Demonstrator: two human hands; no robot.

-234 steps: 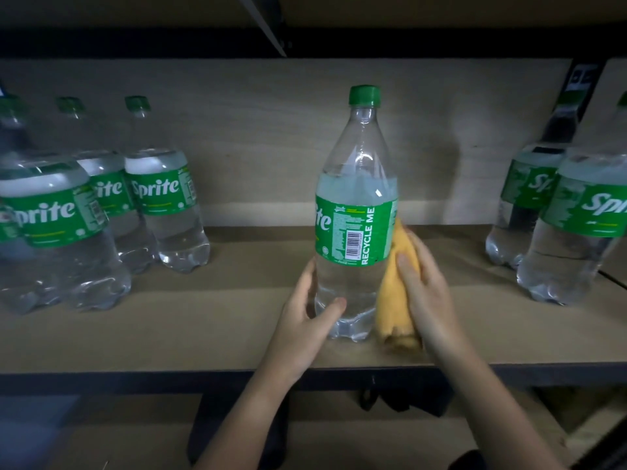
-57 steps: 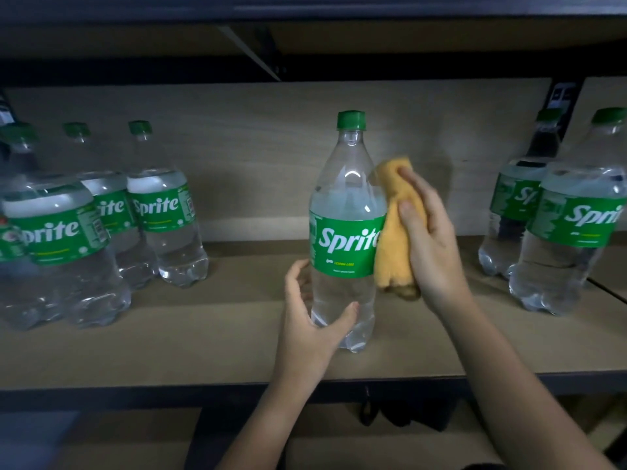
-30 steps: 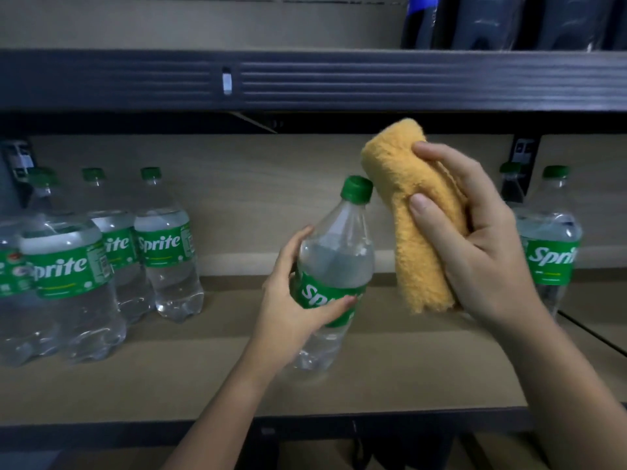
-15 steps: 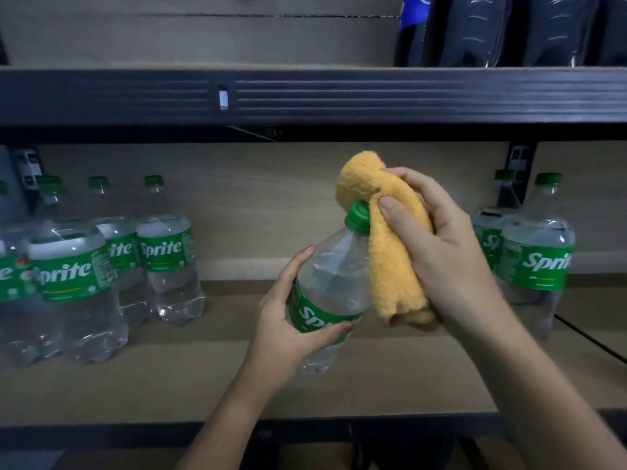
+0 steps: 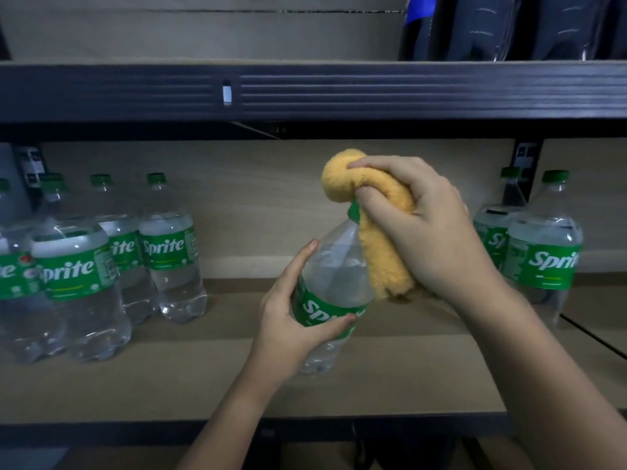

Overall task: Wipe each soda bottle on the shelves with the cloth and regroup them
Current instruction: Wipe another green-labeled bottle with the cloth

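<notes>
Left hand (image 5: 291, 320) is wrapped round the label band of the Sprite bottle (image 5: 334, 290), thumb across the front, fingers up the far side. I read that as an anchor grip: it holds the bottle lifted off the shelf board (image 5: 203, 378) and tilted, top leaning up and right toward the other hand, so the neck is presented for wiping.

Right hand (image 5: 420, 228) is clenched on the yellow cloth (image 5: 380, 252), centre of frame. The cloth is bunched over the green cap (image 5: 354, 212); only a sliver of cap shows under it. The rest of the cloth hangs down along the bottle's shoulder, touching the clear plastic. Looks to me like the cap and neck are being done now, with the cloth closed round the top so a twist covers all sides.

Outward: a group of Sprite bottles (image 5: 169, 249) stands upright at centre left, packed close, front ones cut by the frame edge. Another pair of bottles (image 5: 543, 252) stands at centre right against the back panel. The gap between the groups is where the held bottle sits in frame; which group it belongs with I can't tell.

Upper right, above the dark shelf rail (image 5: 305, 93), dark bottles (image 5: 509, 25) stand on the next shelf up. Untouched as far as I can judge.
</notes>
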